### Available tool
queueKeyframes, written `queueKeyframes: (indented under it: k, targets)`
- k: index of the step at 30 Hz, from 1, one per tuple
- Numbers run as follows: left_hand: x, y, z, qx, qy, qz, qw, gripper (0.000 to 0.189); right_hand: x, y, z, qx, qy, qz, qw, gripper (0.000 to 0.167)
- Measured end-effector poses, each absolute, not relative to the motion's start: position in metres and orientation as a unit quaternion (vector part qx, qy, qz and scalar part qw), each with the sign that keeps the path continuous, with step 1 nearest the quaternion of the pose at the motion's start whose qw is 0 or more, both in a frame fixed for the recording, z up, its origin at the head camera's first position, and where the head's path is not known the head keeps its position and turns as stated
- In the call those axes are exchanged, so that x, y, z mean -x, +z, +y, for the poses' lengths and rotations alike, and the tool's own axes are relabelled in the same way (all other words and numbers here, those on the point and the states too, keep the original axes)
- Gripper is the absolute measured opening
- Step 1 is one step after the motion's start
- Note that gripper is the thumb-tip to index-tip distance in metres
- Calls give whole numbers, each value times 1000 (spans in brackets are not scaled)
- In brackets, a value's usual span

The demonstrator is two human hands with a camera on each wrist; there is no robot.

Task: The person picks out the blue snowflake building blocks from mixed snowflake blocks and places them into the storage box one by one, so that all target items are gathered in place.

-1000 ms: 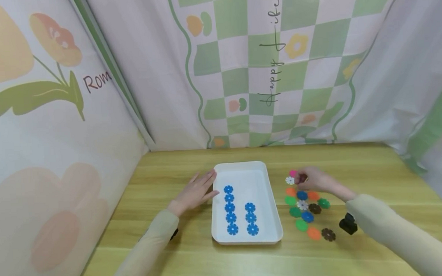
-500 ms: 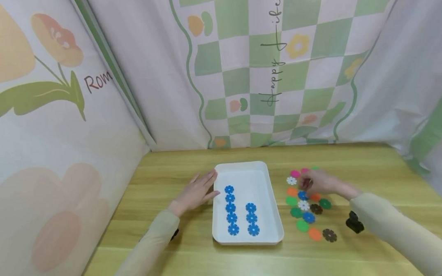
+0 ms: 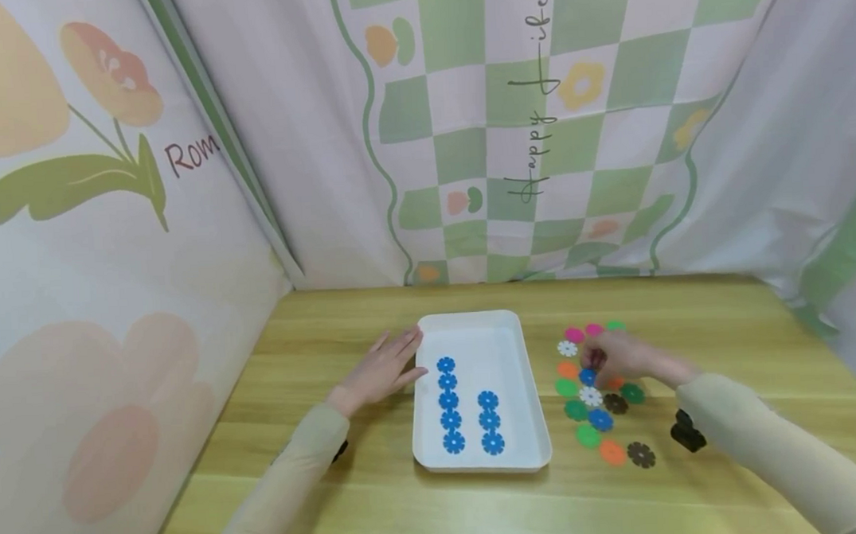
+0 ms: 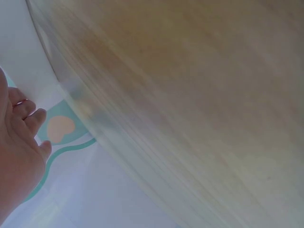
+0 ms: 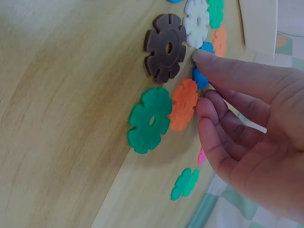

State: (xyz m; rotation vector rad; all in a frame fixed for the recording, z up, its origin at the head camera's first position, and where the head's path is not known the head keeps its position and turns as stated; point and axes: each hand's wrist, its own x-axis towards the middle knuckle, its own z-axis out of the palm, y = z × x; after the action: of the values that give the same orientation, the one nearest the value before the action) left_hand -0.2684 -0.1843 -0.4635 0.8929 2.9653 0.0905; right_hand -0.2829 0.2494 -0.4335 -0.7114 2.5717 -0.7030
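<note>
My right hand is low over a scatter of plastic snowflake discs right of the tray. Thumb and index finger pinch the edge of a blue snowflake disc in the right wrist view. Around it lie an orange disc, a dark green disc, a brown disc and a white disc. My left hand rests with spread fingers against the left rim of a white tray. Inside the tray, blue discs form two columns, a longer left column and a shorter right column.
Pink discs and a light green disc lie beyond my right hand. Nearer the front are an orange disc and a brown disc. The wooden table meets a printed curtain behind.
My right hand has shifted slightly right and toward me, from near the white and pink discs to the blue disc, uncovering pink and light green discs. The left hand stays on the tray's rim.
</note>
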Motion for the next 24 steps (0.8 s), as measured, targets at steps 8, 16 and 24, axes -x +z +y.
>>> queueKeyframes:
  k: [8,16,24]
  targets:
    - [269,-464,-185,-288,32,957,20,74,284,-434,251,256,-277,906,191,25]
    - [267,-461,-184,-289,36,956,22,74,285,-429,257,268,-250,916,162,17]
    - [265,-459,-183,-289,36,956,21,74,284,-418,259,279,-255,913,151,8]
